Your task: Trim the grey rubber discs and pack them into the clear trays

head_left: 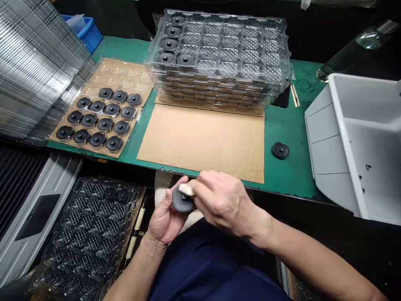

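Near the table's front edge, my left hand [167,219] is wrapped round a black disc-shaped part [181,203] with a raised hub in its middle. My right hand [221,200] is closed on a short cream-coloured tool [186,190], its end showing over the hub; the rest is hidden by the fingers. Another black disc-shaped part [281,150] lies alone on the green table at the right. Beyond my hands is a flat sheet of cardboard [203,133].
A stack of clear compartment trays [219,83] stands at the back, with several black discs in the top one. Another tray [125,140] of discs lies on the left. More trays [84,230] sit low at the left. A grey bin [328,142] stands at the right, a blue crate [90,35] behind.
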Action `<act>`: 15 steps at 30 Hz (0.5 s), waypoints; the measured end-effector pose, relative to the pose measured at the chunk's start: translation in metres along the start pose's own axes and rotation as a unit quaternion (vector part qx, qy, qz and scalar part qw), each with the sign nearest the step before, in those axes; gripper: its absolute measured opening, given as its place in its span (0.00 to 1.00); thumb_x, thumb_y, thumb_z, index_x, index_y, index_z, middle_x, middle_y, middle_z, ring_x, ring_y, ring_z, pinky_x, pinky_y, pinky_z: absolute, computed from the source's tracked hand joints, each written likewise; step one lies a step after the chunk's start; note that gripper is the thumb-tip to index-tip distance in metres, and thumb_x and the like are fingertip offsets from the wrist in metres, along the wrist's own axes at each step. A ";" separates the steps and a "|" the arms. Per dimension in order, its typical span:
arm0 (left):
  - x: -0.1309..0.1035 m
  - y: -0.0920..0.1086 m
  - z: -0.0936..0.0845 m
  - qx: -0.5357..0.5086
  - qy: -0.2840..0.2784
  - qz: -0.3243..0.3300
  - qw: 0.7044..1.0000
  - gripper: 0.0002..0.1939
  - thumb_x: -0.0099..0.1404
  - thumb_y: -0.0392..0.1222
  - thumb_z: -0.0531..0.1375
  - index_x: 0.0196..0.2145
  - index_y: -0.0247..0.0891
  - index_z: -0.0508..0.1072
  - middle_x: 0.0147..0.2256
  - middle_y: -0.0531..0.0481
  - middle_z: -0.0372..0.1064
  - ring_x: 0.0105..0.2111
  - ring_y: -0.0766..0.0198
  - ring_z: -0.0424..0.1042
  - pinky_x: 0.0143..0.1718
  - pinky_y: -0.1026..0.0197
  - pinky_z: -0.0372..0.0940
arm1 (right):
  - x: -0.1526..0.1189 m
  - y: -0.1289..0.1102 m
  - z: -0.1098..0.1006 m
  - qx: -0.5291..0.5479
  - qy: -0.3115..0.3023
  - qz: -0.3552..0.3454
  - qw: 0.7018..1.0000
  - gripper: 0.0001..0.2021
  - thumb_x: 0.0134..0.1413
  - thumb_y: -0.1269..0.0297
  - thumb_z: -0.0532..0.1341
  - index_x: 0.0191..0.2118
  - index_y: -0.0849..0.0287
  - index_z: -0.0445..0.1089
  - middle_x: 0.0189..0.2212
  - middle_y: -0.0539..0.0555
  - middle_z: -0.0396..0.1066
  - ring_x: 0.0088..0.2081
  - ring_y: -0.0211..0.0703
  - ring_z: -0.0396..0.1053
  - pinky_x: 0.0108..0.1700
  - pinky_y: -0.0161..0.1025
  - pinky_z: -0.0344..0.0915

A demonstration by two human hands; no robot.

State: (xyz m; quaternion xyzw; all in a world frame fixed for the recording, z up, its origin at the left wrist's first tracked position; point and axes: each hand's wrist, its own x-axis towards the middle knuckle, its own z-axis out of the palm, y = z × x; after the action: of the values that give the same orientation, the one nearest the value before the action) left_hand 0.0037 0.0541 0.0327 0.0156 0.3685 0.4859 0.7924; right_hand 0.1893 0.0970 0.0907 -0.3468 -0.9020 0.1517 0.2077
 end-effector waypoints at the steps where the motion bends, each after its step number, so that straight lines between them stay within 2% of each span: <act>1: 0.000 0.003 0.000 0.009 0.002 0.044 0.999 0.23 0.60 0.52 0.73 0.50 0.43 0.80 0.46 0.49 0.81 0.45 0.61 0.79 0.49 0.62 0.73 | -0.003 -0.001 0.003 0.012 0.011 0.048 0.999 0.10 0.70 0.67 0.54 0.37 0.60 0.68 0.32 0.53 0.63 0.32 0.42 0.57 0.34 0.41 0.52; 3: 0.001 0.008 -0.001 0.036 0.002 0.109 0.993 0.27 0.58 0.50 0.75 0.54 0.45 0.79 0.49 0.49 0.80 0.49 0.60 0.78 0.52 0.63 0.72 | -0.008 -0.002 0.007 0.036 0.008 0.110 0.993 0.12 0.70 0.65 0.54 0.32 0.58 0.65 0.29 0.50 0.60 0.28 0.40 0.54 0.31 0.40 0.50; 4: 0.002 0.010 -0.002 0.047 -0.001 0.115 0.992 0.27 0.58 0.48 0.75 0.54 0.45 0.79 0.49 0.48 0.81 0.50 0.60 0.78 0.53 0.63 0.71 | -0.010 -0.002 0.009 0.040 0.001 0.122 0.992 0.12 0.69 0.65 0.54 0.31 0.58 0.64 0.29 0.49 0.60 0.28 0.39 0.53 0.31 0.40 0.49; 6: 0.003 0.010 -0.005 0.057 -0.004 0.086 0.995 0.24 0.59 0.47 0.74 0.53 0.44 0.80 0.47 0.48 0.81 0.47 0.61 0.79 0.51 0.64 0.72 | -0.011 -0.001 0.010 0.021 -0.004 0.124 0.992 0.11 0.70 0.66 0.53 0.33 0.58 0.65 0.30 0.50 0.60 0.28 0.40 0.54 0.31 0.41 0.49; 8: 0.004 0.007 -0.010 0.057 -0.010 0.030 0.998 0.21 0.62 0.50 0.72 0.51 0.41 0.81 0.45 0.47 0.81 0.41 0.61 0.79 0.45 0.63 0.75 | -0.007 0.003 0.008 -0.007 -0.009 0.087 0.996 0.11 0.71 0.68 0.52 0.36 0.59 0.68 0.32 0.52 0.63 0.31 0.42 0.56 0.34 0.42 0.51; 12: 0.005 -0.002 -0.013 0.039 -0.054 -0.086 0.994 0.25 0.67 0.59 0.64 0.50 0.36 0.81 0.46 0.40 0.80 0.35 0.56 0.78 0.32 0.56 0.76 | 0.005 0.009 0.003 -0.007 -0.054 -0.071 0.996 0.10 0.70 0.69 0.54 0.48 0.62 0.71 0.39 0.56 0.69 0.37 0.46 0.60 0.36 0.43 0.53; 14: 0.005 -0.003 -0.011 0.020 -0.056 -0.091 0.994 0.26 0.66 0.60 0.65 0.52 0.37 0.80 0.46 0.41 0.80 0.36 0.57 0.78 0.35 0.56 0.76 | 0.010 0.008 0.002 -0.005 -0.050 -0.100 0.994 0.10 0.70 0.68 0.54 0.51 0.62 0.70 0.40 0.56 0.69 0.39 0.47 0.61 0.37 0.43 0.54; 15: 0.004 -0.002 -0.010 0.011 -0.047 -0.065 0.997 0.25 0.65 0.59 0.67 0.53 0.40 0.80 0.47 0.43 0.80 0.37 0.57 0.78 0.38 0.56 0.76 | 0.010 0.007 0.003 -0.007 -0.036 -0.080 0.996 0.09 0.71 0.67 0.54 0.48 0.62 0.70 0.38 0.56 0.69 0.38 0.46 0.61 0.37 0.43 0.54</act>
State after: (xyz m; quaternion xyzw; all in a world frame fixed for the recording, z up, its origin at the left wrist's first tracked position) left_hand 0.0005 0.0533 0.0224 0.0233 0.3366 0.4275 0.8387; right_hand 0.1849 0.1089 0.0881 -0.2691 -0.9348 0.1410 0.1842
